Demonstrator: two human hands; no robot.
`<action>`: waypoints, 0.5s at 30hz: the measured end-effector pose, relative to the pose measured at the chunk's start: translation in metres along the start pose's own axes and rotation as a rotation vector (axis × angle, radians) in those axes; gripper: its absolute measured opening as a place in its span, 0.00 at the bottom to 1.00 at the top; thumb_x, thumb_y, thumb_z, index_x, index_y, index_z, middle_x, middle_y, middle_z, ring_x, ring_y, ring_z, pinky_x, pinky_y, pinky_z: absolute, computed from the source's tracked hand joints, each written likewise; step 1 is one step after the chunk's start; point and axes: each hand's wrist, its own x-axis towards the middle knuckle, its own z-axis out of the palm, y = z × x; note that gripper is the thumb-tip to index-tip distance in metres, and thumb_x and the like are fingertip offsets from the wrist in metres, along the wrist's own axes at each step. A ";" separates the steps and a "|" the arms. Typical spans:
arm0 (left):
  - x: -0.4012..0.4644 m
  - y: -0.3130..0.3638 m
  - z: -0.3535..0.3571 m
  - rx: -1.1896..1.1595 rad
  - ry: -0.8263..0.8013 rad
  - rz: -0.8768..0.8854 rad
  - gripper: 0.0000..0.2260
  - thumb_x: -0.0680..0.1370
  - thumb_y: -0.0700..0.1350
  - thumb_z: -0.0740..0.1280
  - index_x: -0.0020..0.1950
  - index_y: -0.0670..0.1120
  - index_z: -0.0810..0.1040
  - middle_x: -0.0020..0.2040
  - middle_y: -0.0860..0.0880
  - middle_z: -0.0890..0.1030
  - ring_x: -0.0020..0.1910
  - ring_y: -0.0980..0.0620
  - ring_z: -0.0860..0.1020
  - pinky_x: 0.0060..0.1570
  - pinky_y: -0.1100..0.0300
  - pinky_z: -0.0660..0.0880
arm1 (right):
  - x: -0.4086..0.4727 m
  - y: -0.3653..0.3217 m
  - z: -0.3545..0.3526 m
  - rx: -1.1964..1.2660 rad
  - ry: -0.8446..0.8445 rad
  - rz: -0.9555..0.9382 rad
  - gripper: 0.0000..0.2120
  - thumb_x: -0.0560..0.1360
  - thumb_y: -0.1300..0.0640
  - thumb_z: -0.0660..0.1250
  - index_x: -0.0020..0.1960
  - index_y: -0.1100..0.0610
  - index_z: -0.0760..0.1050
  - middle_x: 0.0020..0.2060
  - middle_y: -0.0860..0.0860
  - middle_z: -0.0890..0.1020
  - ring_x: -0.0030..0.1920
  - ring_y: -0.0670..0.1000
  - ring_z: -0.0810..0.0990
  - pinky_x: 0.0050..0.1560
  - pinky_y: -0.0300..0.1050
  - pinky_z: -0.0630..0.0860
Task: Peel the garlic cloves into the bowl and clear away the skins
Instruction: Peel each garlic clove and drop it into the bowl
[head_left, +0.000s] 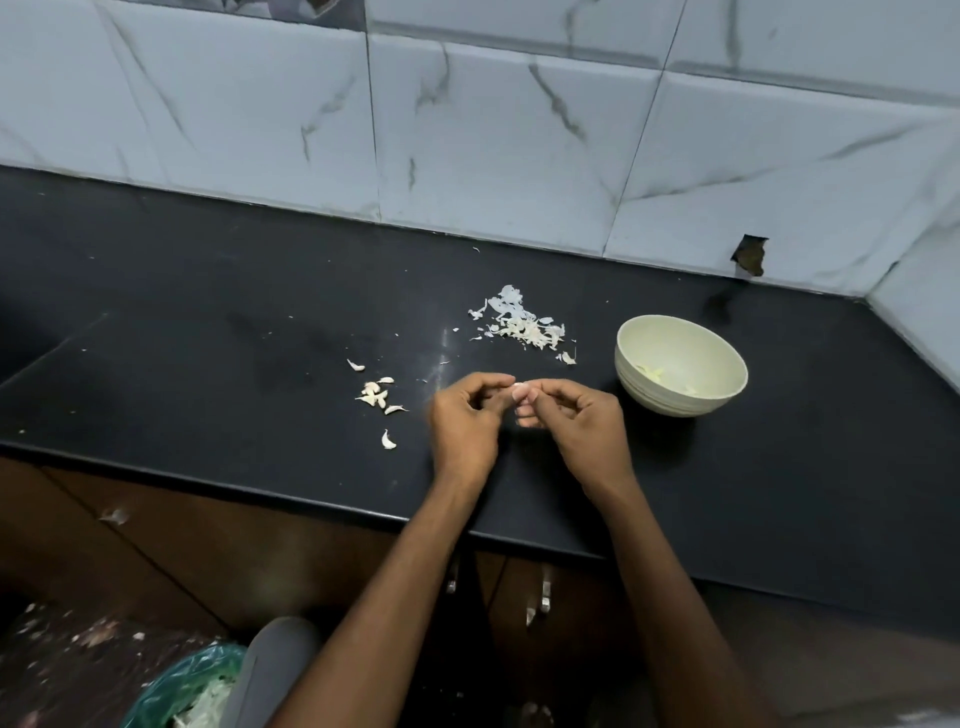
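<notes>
A small garlic clove (519, 387) is pinched between the fingertips of my left hand (465, 415) and my right hand (576, 415), just above the black counter (208, 322). Several unpeeled cloves (376, 397) lie scattered to the left of my hands. A heap of papery skins (522, 325) lies behind my hands. The cream bowl (724, 382) stands to the right and holds a few peeled cloves (652, 371).
White marble-pattern tiles (493, 145) back the counter, with a broken hole (749, 254) near the right corner. A bin lined with a green bag (179, 691) holding skins sits on the floor at lower left. Cabinet handles (543, 597) show below the counter edge.
</notes>
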 end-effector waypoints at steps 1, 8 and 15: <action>-0.001 -0.001 0.001 0.000 -0.007 -0.001 0.04 0.74 0.41 0.79 0.48 0.45 0.87 0.42 0.48 0.88 0.46 0.43 0.86 0.52 0.45 0.83 | -0.001 0.000 -0.001 0.009 0.014 -0.009 0.05 0.80 0.65 0.70 0.54 0.62 0.85 0.42 0.57 0.88 0.43 0.52 0.88 0.50 0.46 0.85; -0.004 0.001 0.001 0.052 -0.029 0.054 0.03 0.79 0.42 0.73 0.49 0.45 0.87 0.42 0.50 0.88 0.45 0.50 0.86 0.51 0.49 0.83 | -0.008 0.001 0.006 -0.152 0.039 -0.093 0.08 0.80 0.65 0.70 0.56 0.58 0.85 0.43 0.52 0.88 0.43 0.49 0.88 0.50 0.50 0.86; -0.003 -0.004 0.003 0.132 -0.020 0.068 0.06 0.79 0.44 0.72 0.50 0.48 0.89 0.44 0.53 0.88 0.46 0.52 0.86 0.52 0.46 0.83 | -0.006 0.001 0.011 -0.404 0.068 -0.202 0.08 0.79 0.53 0.70 0.45 0.57 0.82 0.36 0.49 0.85 0.37 0.49 0.85 0.42 0.58 0.83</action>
